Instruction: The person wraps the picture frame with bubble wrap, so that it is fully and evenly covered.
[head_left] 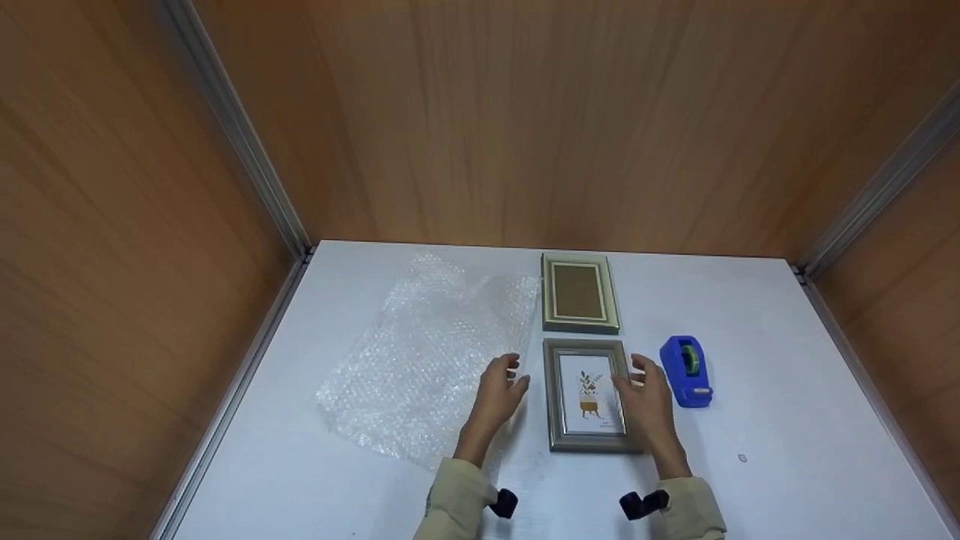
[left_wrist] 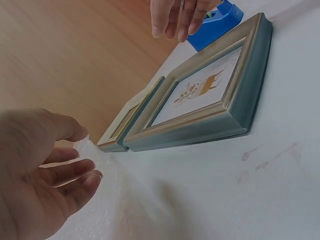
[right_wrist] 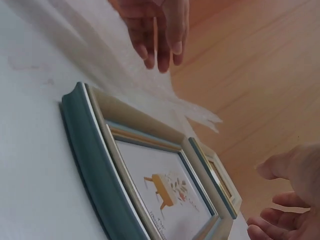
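Observation:
A picture frame [head_left: 556, 397] with a plant print lies face up on the white table, and a smaller frame [head_left: 579, 327] with a brown inside lies just behind it. To their left a sheet of bubble wrap [head_left: 420, 360] is spread flat. My left hand [head_left: 499, 394] hovers over the wrap's right edge, fingers loosely bent and holding nothing. Over the near frame's right side is my right hand [head_left: 649, 397], its fingers relaxed around nothing. In the right wrist view a gap shows between that hand [right_wrist: 290, 200] and the frame [right_wrist: 100, 165].
A blue tape dispenser [head_left: 686, 371] stands right of the frames. A small clear bit [head_left: 742, 457] lies on the table [head_left: 810, 420] at the right. Wooden panels [head_left: 525, 135] with metal edge strips enclose the back and sides.

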